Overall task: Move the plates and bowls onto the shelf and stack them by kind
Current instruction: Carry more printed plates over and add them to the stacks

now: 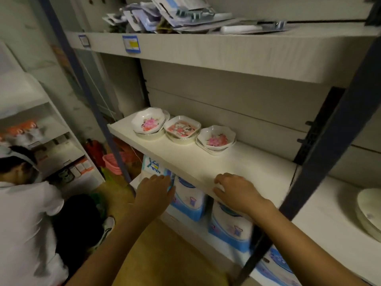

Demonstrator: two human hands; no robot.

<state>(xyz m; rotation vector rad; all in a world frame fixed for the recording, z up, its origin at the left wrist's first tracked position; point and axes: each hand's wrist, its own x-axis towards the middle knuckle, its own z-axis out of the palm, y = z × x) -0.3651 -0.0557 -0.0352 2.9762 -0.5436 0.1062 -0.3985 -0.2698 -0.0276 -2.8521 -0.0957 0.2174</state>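
Observation:
Three short stacks of small white dishes stand in a row at the back left of the white shelf [206, 168]. The left stack [148, 123] and the right stack [216, 139] are wavy-rimmed bowls with pink flowers. Between them sits a squarish stack [182, 129] with a red cartoon picture. My left hand [154, 189] hovers below the shelf's front edge, fingers apart, holding nothing. My right hand [235, 190] rests on the front edge, fingers curled, nothing in it. A stack of plain white plates [369, 209] lies on the neighbouring shelf at far right.
Dark blue uprights [321, 176] frame the shelf. Blue-and-white packs [231, 228] fill the level below. The upper shelf [206, 48] holds packaged goods. A person in a white shirt [26, 223] crouches at the left by another rack. A pink basket [112, 163] sits on the floor.

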